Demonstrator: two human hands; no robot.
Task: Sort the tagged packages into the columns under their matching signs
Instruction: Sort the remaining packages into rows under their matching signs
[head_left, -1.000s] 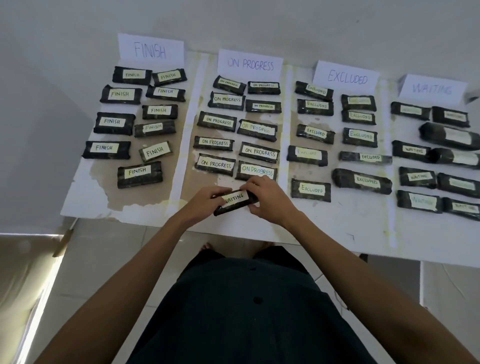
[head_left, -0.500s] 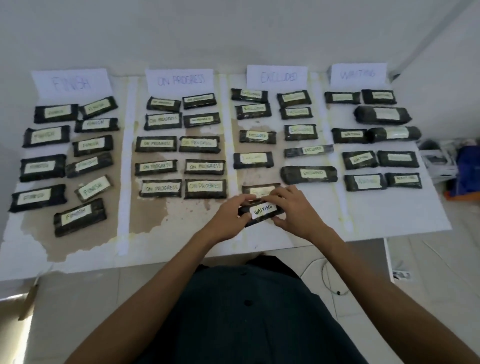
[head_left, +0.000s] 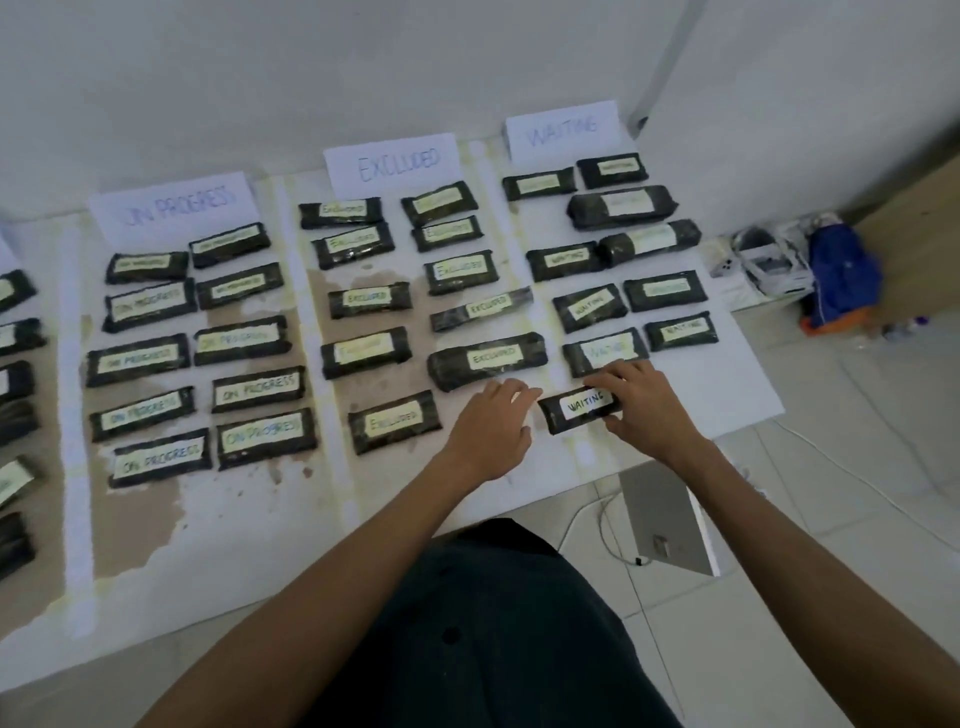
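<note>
Now: WAITING package (head_left: 581, 409) lies on the tabletop (head_left: 748, 387), at the near end of the column below the WAITING sign (head_left: 563, 127), just past the last package (head_left: 605, 351) already laid there. Right grip (head_left: 644, 410) is clamped on its right end, fingers over the far edge, thumb at the near edge. I judge this hold lets me square it to the row. Left grip (head_left: 493, 431) is loose and apart, just beside the left end; contact not resolvable, probably there to steady. Look: dark wrapped oblong, slightly askew. White tag, black handwritten letters, whiter than the yellowish tags closer to the sign.
</note>
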